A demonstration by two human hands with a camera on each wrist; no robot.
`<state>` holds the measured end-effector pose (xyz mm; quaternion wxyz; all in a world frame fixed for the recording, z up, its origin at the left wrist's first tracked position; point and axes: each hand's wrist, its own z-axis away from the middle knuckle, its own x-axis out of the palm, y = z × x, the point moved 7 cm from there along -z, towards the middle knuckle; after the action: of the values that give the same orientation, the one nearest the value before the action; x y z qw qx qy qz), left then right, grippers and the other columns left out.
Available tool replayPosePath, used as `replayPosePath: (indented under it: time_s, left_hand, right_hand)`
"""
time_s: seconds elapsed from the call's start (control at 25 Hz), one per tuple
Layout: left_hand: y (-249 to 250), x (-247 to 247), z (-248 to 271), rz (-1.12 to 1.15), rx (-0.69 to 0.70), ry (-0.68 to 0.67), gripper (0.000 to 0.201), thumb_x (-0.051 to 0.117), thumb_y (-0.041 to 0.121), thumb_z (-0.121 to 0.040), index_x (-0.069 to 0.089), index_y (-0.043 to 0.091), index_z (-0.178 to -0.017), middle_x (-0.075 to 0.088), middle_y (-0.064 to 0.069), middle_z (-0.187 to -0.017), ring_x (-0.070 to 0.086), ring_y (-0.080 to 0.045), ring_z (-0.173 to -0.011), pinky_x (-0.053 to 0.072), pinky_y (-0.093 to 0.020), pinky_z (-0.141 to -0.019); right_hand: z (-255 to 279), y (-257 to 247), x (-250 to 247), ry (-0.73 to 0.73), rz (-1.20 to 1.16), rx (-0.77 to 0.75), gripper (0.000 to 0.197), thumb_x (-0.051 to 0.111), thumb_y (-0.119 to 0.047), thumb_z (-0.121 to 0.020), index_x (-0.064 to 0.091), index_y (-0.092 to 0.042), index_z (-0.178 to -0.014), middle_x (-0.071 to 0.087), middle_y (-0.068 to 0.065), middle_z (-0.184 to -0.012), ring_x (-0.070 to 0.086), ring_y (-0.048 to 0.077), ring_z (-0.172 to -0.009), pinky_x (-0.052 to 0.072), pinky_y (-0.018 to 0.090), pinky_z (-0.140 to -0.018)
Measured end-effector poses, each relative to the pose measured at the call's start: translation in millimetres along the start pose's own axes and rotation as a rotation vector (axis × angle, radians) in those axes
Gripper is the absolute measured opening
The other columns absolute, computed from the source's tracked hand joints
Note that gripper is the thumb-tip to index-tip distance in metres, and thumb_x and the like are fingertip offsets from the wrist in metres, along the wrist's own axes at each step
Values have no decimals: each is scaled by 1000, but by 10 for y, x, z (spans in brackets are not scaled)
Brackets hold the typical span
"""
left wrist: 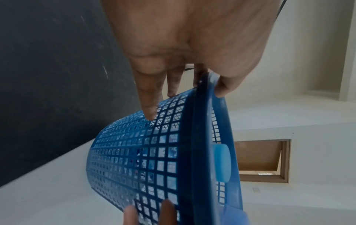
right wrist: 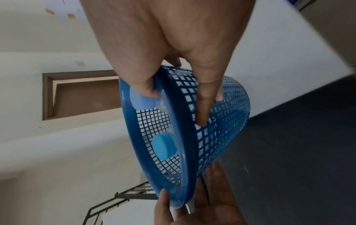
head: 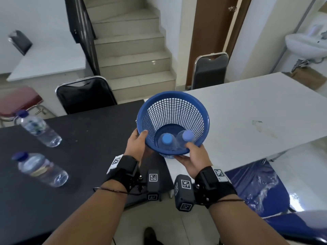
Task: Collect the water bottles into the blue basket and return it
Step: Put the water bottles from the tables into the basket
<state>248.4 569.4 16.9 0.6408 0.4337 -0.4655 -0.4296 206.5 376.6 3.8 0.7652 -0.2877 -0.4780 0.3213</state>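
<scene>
Both hands hold a blue mesh basket (head: 174, 110) above the seam between a black table (head: 92, 156) and a white table (head: 256, 110). My left hand (head: 137, 142) grips its left rim, thumb inside. My right hand (head: 192, 154) grips the near rim, thumb inside, fingers under the wall. Two bottles stand in the basket, showing a bright blue cap (head: 167, 138) and a paler cap (head: 188, 136). Two more clear bottles lie on the black table at left, the far one (head: 39, 129) and the near one (head: 41, 169). The wrist views show the basket wall (left wrist: 144, 159) (right wrist: 221, 121) with fingers laid along it.
A black chair (head: 85, 94) and a red stool (head: 17, 99) stand behind the black table. A grey chair (head: 210, 69) is behind the white table, and a plastic-wrapped blue chair (head: 256, 188) is at my right. Stairs (head: 131, 50) rise ahead; a sink (head: 307, 43) is far right.
</scene>
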Motion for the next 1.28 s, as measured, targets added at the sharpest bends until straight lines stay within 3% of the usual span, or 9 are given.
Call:
replayPosePath:
  time_s: [0.16, 0.32, 0.52, 0.64, 0.76, 0.84, 0.96, 1.08, 1.28]
  left_hand:
    - [-155, -75, -105, -97, -91, 24, 38, 50, 32, -95, 53, 26, -132, 68, -3, -118, 67, -24, -99, 54, -36, -69]
    - [-178, -168, -192, -166, -83, 94, 38, 50, 26, -96, 49, 25, -134, 58, 1, -121, 58, -23, -103, 54, -38, -78]
    - [152, -98, -319, -664, 283, 33, 29, 48, 20, -92, 63, 25, -116, 65, -4, -90, 57, -18, -76, 53, -37, -77]
    - [329, -261, -446, -849, 368, 86, 32, 49, 19, -89, 64, 27, -116, 61, -10, -114, 56, -26, -101, 44, -35, -90]
    - [459, -658, -607, -965, 297, 237, 35, 49, 19, -88, 63, 30, -119, 47, -9, -127, 37, -36, -119, 32, -39, -103]
    - [399, -935, -774, -1016, 201, 254, 41, 50, 19, -88, 58, 30, -127, 43, -10, -131, 36, -38, -119, 32, -40, -102]
    - [169, -1316, -1060, -1047, 50, 127, 52, 53, 21, -87, 46, 25, -139, 46, -14, -138, 44, -41, -121, 35, -41, -101]
    - [90, -1556, -1197, -979, 59, 86, 42, 56, 13, -86, 51, 15, -128, 60, -16, -124, 56, -34, -105, 39, -32, -82]
    - [245, -1839, -1404, -896, 112, 183, 32, 62, 10, -83, 52, 8, -113, 63, -18, -111, 57, -33, -96, 39, -31, -78]
  right_hand:
    - [-103, 13, -121, 59, -68, -2, 45, 44, 4, -88, 48, -7, -131, 61, 19, -116, 65, 32, -88, 58, 37, -53]
    - [-211, 47, -216, 87, -101, -1, 46, 42, 4, -86, 47, -5, -131, 62, 23, -122, 67, 33, -91, 59, 43, -59]
    - [-321, 81, -375, 161, -170, -31, 50, 44, 5, -84, 47, -8, -133, 62, 23, -121, 66, 36, -97, 59, 50, -70]
    - [-389, 180, -381, 204, -214, -26, 49, 45, 5, -86, 46, -8, -132, 60, 20, -118, 64, 33, -93, 57, 53, -77]
    - [-454, 362, -140, 204, -201, -8, 44, 44, 6, -86, 48, -8, -128, 59, 20, -117, 63, 33, -93, 55, 56, -82]
    - [-524, 509, 24, 212, -184, -2, 40, 44, 6, -86, 51, -10, -123, 58, 19, -119, 61, 35, -98, 54, 58, -84]
    - [-623, 740, 275, 192, -159, 32, 34, 44, 5, -87, 54, -14, -114, 58, 19, -118, 60, 37, -103, 54, 58, -84]
    - [-700, 937, 461, 187, -119, 52, 38, 44, 5, -87, 53, -13, -119, 60, 18, -116, 61, 35, -100, 53, 58, -84]
    - [-812, 1149, 678, 217, -142, 65, 33, 43, 6, -88, 53, -13, -113, 60, 16, -112, 61, 34, -96, 53, 59, -85]
